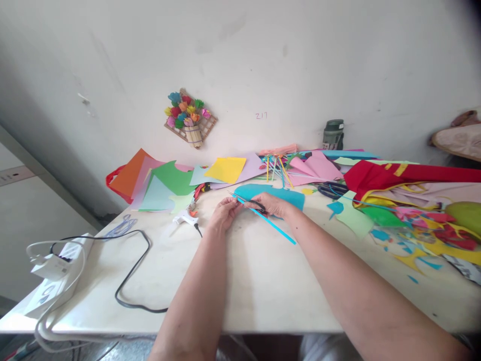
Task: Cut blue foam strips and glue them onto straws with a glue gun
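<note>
My right hand point(272, 204) is closed round the dark handles of a pair of scissors point(256, 204), whose blades point left toward my other hand. Pinched in the fingers of my left hand point(226, 211) is one end of a narrow blue paper strip point(276, 228). The strip slants down to the right, passing by the scissors, and its far end hangs free over the table. Behind both hands lies a sheet of blue paper point(293, 197), partly covered by my right hand. Whether the blades touch the strip is too small to tell.
To the left are a white glue gun point(185, 218), a black cable point(130, 278) and a power strip point(56, 286). Coloured sheets point(171, 176) line the wall. Paper scraps point(413, 253) and red cloth point(417, 175) cover the right side. A bottle point(333, 134) stands at the back.
</note>
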The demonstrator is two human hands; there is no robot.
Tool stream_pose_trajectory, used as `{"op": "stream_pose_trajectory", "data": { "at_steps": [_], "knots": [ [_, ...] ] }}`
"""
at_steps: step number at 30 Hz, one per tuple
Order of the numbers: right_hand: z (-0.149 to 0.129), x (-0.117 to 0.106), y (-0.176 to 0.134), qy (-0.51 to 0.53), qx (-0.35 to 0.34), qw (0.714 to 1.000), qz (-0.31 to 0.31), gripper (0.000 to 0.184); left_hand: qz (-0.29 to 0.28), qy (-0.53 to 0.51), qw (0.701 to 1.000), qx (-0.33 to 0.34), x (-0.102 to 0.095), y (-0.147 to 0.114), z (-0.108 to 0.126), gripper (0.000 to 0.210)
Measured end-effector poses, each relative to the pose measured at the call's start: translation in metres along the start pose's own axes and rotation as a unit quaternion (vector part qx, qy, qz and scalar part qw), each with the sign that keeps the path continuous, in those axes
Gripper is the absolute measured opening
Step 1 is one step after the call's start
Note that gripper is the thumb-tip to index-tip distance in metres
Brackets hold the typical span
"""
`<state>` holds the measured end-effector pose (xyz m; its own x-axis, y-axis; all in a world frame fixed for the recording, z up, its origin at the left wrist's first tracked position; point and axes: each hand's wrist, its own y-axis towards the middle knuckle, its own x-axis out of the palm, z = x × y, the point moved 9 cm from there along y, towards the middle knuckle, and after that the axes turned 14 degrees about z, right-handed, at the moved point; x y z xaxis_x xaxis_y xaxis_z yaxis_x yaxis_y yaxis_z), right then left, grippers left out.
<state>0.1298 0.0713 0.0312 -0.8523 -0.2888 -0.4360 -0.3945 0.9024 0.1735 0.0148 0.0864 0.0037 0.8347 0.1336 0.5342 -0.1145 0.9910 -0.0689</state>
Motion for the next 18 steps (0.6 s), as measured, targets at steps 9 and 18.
{"op": "stream_pose_trajectory", "data": {
  "at_steps": [9, 18],
  "knots": [
    [-0.004, 0.001, 0.002, 0.025, -0.013, 1.000, 0.004, 0.038, -0.011, -0.011, 1.000, -0.007, 0.002, 0.000, 0.000, 0.010],
    [-0.008, -0.009, 0.002, 0.156, 0.016, 0.988, 0.016, 0.031, 0.079, -0.010, 0.997, -0.020, -0.008, 0.004, -0.003, 0.007]
  ]
}}
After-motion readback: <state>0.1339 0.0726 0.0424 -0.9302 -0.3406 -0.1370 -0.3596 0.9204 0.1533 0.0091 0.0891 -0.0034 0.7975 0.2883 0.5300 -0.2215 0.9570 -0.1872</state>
